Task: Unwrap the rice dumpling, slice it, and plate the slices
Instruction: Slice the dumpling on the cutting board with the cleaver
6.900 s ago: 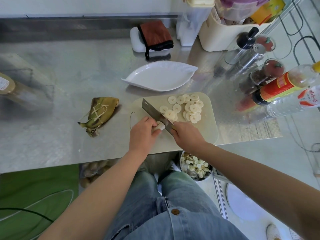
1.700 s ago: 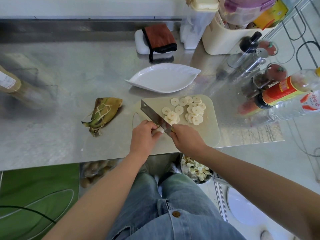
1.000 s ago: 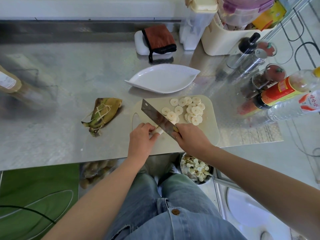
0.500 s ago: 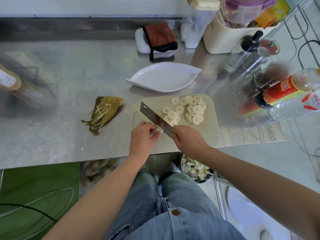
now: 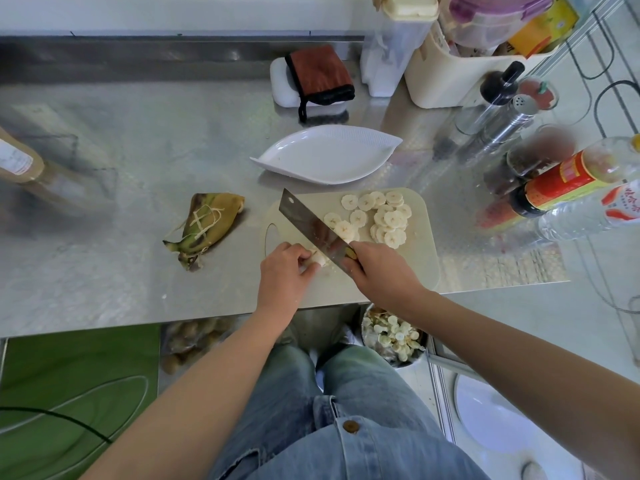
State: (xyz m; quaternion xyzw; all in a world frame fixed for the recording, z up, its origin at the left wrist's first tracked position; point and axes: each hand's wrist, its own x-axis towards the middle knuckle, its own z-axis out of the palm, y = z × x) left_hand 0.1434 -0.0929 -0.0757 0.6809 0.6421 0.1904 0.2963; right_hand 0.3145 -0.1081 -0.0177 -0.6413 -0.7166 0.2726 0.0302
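Steel desk (image 5: 104, 188), slicing step in hand: left grip (image 5: 282, 271) pinched on the last stub (image 5: 318, 260) on the board (image 5: 420, 251), right grip (image 5: 377, 268) closed on the knife (image 5: 311, 226), slices (image 5: 381, 218) piled beyond, plate (image 5: 325, 155) bare, wrapped dumpling (image 5: 204, 230) left of the board; next, probably final cuts, then plating.

Head-worn view, steeply downward, close over counter (image 5: 104, 271)

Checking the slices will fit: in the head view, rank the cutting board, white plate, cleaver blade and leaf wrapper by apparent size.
1. Cutting board
2. White plate, farther away, so the gap is unsure
3. Cleaver blade and leaf wrapper look alike; no ranking.
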